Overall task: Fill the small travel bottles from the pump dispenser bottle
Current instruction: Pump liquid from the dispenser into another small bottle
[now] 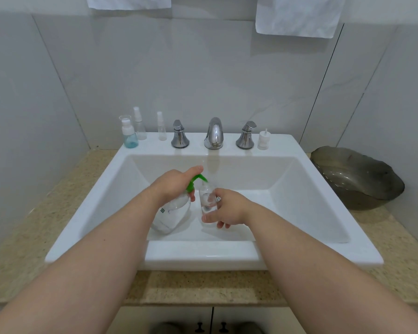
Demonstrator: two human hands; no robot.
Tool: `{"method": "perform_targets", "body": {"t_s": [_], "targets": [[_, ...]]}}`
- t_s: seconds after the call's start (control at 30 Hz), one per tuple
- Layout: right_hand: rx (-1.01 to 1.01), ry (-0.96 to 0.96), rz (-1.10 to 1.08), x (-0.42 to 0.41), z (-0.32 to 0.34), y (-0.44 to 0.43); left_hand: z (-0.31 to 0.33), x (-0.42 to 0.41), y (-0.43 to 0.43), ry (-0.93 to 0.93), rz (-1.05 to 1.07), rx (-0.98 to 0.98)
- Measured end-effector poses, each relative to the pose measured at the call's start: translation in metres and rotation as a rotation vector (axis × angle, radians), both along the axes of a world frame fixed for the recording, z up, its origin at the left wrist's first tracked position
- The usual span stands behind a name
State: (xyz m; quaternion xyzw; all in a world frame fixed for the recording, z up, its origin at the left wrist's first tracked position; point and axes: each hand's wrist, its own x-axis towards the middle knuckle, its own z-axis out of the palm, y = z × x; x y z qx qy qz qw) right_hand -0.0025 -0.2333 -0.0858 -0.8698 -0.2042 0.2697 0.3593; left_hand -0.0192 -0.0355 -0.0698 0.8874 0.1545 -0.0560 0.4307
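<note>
Visibly clear liquid [166, 224]: dispenser [173, 210], travel bottle [207, 201]

No word, brand or number here can be read. The only print I can find is a small teal patch [162, 210] on the clear side of the pump dispenser bottle [175, 215], just below my left grip [173, 186] and on the wall nearest my left wrist (it looks like a little stack of short bars, too small and blurred to tell letters from a code). It sits on the side turned away from the small travel bottle [208, 201] in my right grip [227, 208].
</note>
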Motion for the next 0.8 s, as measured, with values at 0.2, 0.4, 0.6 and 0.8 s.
{"method": "perform_targets", "body": {"t_s": [0.2, 0.4, 0.6, 0.8], "targets": [[-0.008, -0.004, 0.003, 0.0020, -0.0014, 0.0005, 0.0055, -0.0002, -0.0043, -0.002, -0.003, -0.006], [-0.026, -0.007, 0.016, 0.0013, -0.0010, 0.0002, 0.0016, 0.0015, -0.0018, -0.006, -0.024, -0.016], [-0.039, -0.001, 0.024, 0.0004, -0.0004, -0.0004, 0.0026, 0.0013, -0.0021, -0.014, -0.066, -0.009], [-0.033, 0.000, 0.015, 0.0014, -0.0014, -0.0002, 0.0004, -0.0004, -0.0008, -0.019, -0.043, 0.015]]}}
